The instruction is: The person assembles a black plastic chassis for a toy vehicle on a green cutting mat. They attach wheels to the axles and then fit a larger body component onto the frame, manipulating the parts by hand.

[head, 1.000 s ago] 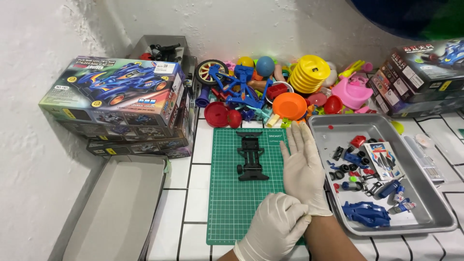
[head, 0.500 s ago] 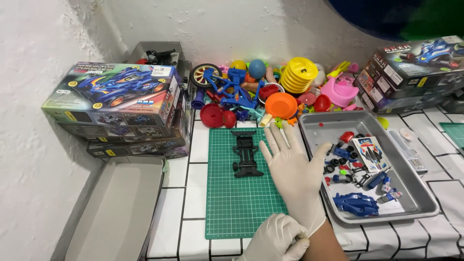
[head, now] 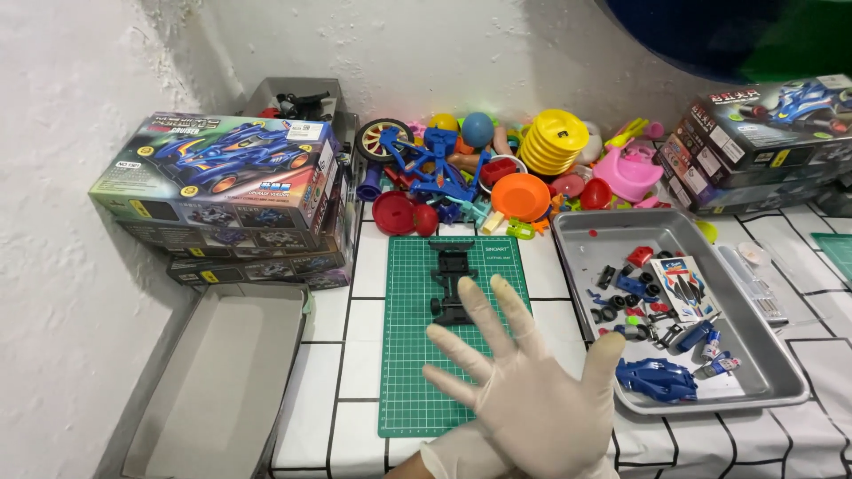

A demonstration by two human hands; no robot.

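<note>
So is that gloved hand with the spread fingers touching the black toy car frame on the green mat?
Cannot tell. In the head view the right hand has a fingertip overlapping the black chassis on the green mat, but it may hover above it.

Left boxes (head: 222, 191): stacked cardboard boxes by the wall, a blue toy car pictured on top.
Right boxes (head: 763, 137): dark stacked boxes, blue car picture.
Leaflet (head: 682, 284): small white-blue card lying in the metal tray (head: 772, 377).

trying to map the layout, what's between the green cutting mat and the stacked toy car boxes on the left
Only bare white tiled counter with dark grout lines lies between the green cutting mat and the stacked toy car boxes; nothing sits on that strip, as the head view shows.
</note>
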